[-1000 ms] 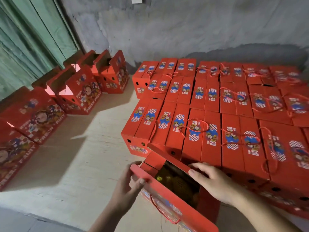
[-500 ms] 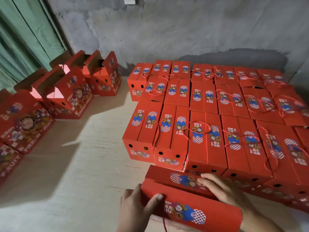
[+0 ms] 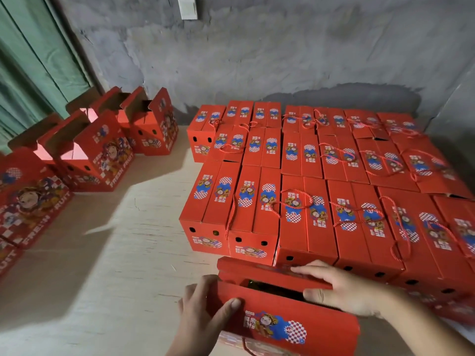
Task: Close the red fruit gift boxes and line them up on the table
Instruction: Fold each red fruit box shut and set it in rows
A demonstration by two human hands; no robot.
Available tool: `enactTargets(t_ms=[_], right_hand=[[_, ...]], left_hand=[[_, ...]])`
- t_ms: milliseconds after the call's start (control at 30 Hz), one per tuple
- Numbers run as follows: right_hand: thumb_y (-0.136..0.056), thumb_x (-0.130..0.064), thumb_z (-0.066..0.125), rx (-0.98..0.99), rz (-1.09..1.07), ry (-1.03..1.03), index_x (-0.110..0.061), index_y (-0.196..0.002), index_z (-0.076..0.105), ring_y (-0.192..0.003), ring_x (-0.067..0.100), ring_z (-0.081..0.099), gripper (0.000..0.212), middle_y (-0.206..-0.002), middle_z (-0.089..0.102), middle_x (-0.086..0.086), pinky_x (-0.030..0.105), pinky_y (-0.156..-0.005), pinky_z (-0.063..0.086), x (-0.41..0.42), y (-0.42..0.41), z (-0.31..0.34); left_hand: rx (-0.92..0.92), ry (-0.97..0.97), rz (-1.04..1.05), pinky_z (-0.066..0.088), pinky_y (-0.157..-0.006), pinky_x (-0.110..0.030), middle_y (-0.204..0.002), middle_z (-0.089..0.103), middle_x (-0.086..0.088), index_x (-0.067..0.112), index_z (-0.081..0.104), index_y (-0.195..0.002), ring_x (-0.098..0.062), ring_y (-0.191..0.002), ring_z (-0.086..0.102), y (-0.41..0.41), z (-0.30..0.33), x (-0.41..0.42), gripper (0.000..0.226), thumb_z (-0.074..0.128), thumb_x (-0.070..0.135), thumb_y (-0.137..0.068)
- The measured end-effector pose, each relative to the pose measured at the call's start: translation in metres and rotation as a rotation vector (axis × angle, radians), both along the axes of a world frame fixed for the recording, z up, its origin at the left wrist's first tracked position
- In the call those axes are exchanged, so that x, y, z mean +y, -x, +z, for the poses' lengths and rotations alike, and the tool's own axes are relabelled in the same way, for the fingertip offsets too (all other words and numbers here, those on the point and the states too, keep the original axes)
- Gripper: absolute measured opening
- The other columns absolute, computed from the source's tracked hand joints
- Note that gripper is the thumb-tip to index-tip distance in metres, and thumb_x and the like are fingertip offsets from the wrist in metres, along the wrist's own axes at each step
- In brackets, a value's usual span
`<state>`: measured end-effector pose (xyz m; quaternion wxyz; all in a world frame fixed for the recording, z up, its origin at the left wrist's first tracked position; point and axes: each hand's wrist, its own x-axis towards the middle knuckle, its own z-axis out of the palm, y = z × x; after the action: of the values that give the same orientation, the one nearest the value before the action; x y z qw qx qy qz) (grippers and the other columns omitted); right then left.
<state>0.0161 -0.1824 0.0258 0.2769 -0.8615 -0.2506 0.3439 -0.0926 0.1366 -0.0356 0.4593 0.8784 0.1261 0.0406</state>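
Holding a red gift box (image 3: 282, 312) at the near edge of the table (image 3: 123, 253), the person is gripping it with both hands. The left hand (image 3: 203, 314) is wrapping around the left end, its thumb lying on the near lid flap (image 3: 288, 322). The right hand (image 3: 344, 289) is lying over the far flap (image 3: 267, 274), fingers bent on it and thumb near the gap. A dark gap is showing between both flaps. Just behind it, closed boxes (image 3: 321, 191) are standing in tight rows. Open boxes (image 3: 102, 150) are standing along the left side, well apart.
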Motion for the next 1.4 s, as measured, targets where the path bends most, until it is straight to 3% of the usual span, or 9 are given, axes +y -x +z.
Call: enactTargets(t_ms=[133, 267, 400, 667, 867, 967, 1067, 1233, 1400], right_hand=[[-0.087, -0.074, 0.056, 0.084, -0.07, -0.004, -0.057, -0.143, 0.045, -0.13, -0.006, 0.044, 0.059, -0.136, 0.042, -0.033, 0.033, -0.116, 0.038, 0.008, -0.007, 0.015], [-0.093, -0.075, 0.043, -0.079, -0.075, 0.124, -0.064, -0.147, 0.028, -0.122, -0.002, 0.051, 0.057, -0.133, 0.034, -0.042, 0.034, -0.106, 0.044, 0.012, 0.01, 0.008], [-0.09, -0.08, 0.026, -0.363, -0.049, 0.178, -0.074, -0.145, 0.004, -0.106, 0.007, 0.06, 0.059, -0.137, 0.03, -0.043, 0.037, -0.082, 0.054, 0.014, 0.03, -0.003], [-0.099, -0.069, 0.028, -0.57, -0.077, 0.225, -0.071, -0.148, -0.001, -0.136, 0.014, 0.043, 0.057, -0.154, 0.029, -0.023, 0.042, -0.108, 0.042, 0.016, 0.048, -0.035], [-0.101, -0.066, 0.032, -0.541, -0.087, 0.221, -0.069, -0.149, 0.006, -0.135, 0.011, 0.045, 0.055, -0.152, 0.03, -0.029, 0.04, -0.105, 0.045, 0.011, 0.045, -0.028], [-0.099, -0.069, 0.028, -0.504, -0.061, 0.213, -0.063, -0.152, 0.014, -0.136, 0.007, 0.043, 0.055, -0.151, 0.03, -0.035, 0.04, -0.104, 0.047, 0.01, 0.04, -0.022], [-0.098, -0.069, 0.025, -0.729, -0.064, 0.341, -0.047, -0.154, 0.034, -0.135, 0.022, 0.045, 0.061, -0.15, 0.044, -0.011, 0.045, -0.105, 0.044, 0.014, 0.05, -0.027], [-0.098, -0.061, 0.04, -0.975, -0.265, 0.309, -0.023, -0.142, 0.059, -0.103, 0.033, 0.055, 0.062, -0.125, 0.058, 0.006, 0.049, -0.086, 0.047, 0.022, 0.08, -0.051], [-0.097, -0.061, 0.04, -0.847, -0.212, 0.226, -0.028, -0.144, 0.058, -0.125, 0.026, 0.053, 0.06, -0.141, 0.055, -0.003, 0.046, -0.1, 0.046, 0.017, 0.08, -0.045]], left_hand=[[-0.138, -0.295, -0.157, 0.033, -0.094, -0.037, -0.123, 0.035, 0.03, 0.062, 0.047, -0.129, -0.005, -0.11, 0.037, -0.008, -0.009, -0.006, 0.042, 0.047, 0.074, -0.088], [-0.239, -0.515, -0.305, 0.027, -0.096, -0.033, -0.124, 0.05, 0.034, 0.047, 0.058, -0.116, -0.007, -0.115, 0.036, -0.016, -0.019, -0.001, 0.038, 0.042, 0.074, -0.095], [-0.282, -0.447, -0.372, 0.037, -0.087, -0.037, -0.105, 0.059, 0.029, 0.039, 0.062, -0.1, -0.005, -0.1, 0.045, -0.029, -0.013, 0.004, 0.031, 0.047, 0.066, -0.097], [0.173, -0.421, 0.023, 0.027, -0.1, -0.043, -0.117, 0.028, 0.018, 0.045, 0.074, -0.102, -0.022, -0.117, 0.027, -0.015, -0.011, -0.019, 0.055, 0.048, 0.087, -0.079], [0.149, -0.495, -0.057, 0.022, -0.097, -0.04, -0.117, 0.026, 0.019, 0.038, 0.073, -0.101, -0.019, -0.113, 0.025, -0.015, -0.002, -0.021, 0.053, 0.04, 0.078, -0.09], [-0.021, -0.559, -0.124, 0.027, -0.085, -0.038, -0.107, 0.056, 0.02, 0.033, 0.07, -0.091, -0.02, -0.102, 0.042, -0.01, -0.003, -0.023, 0.053, 0.033, 0.07, -0.096], [-0.083, -0.562, -0.101, 0.032, -0.081, -0.037, -0.092, 0.069, 0.013, 0.026, 0.067, -0.078, -0.022, -0.093, 0.053, -0.005, -0.007, -0.026, 0.043, 0.046, 0.058, -0.099], [0.131, -0.604, 0.053, 0.021, -0.086, -0.037, -0.105, 0.052, 0.015, 0.03, 0.068, -0.085, -0.021, -0.107, 0.038, -0.008, -0.011, -0.034, 0.04, 0.05, 0.066, -0.088], [0.03, -0.235, -0.032, 0.02, -0.092, -0.031, -0.113, 0.034, 0.03, 0.056, 0.067, -0.101, -0.016, -0.112, 0.03, 0.006, -0.019, -0.008, 0.042, 0.046, 0.08, -0.075]])
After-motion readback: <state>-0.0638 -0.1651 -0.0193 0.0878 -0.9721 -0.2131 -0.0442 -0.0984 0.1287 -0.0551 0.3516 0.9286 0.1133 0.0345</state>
